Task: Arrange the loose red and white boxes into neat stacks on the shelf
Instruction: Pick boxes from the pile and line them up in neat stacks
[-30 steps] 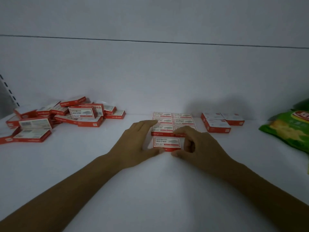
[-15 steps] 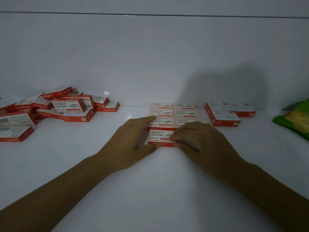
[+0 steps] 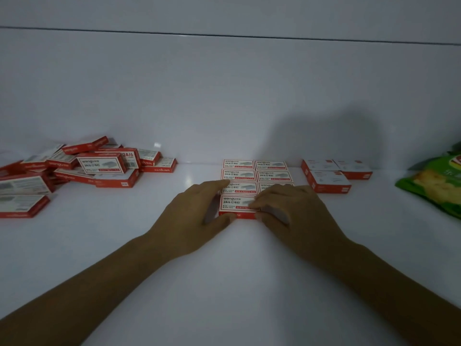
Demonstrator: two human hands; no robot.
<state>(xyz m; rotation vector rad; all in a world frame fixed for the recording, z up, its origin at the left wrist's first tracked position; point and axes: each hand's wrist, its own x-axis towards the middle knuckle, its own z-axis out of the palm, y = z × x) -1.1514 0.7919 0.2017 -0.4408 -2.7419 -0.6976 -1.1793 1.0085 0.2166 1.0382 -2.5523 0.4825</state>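
A neat block of red and white boxes [image 3: 254, 171] lies flat in two columns at the middle of the white shelf [image 3: 237, 283]. The front box [image 3: 235, 204] sits against the block's near left side. My left hand [image 3: 197, 213] lies along the block's left edge with straight fingers, its thumb pressing the front box's red front face. My right hand [image 3: 291, 211] covers the near right corner of the block; its fingertips rest on the front box's top and its thumb meets the front edge, pinching that box. What lies under the right hand is hidden.
A loose pile of the same boxes [image 3: 99, 166] spreads over the shelf's left side, with more at the left edge [image 3: 22, 206]. Three boxes [image 3: 326, 177] sit grouped to the right of the block. A green snack bag [image 3: 434, 188] lies at the far right.
The front box has been pushed back against the block. My right hand's fingers moved from beside the box onto its top; my left hand stayed along the left edge.
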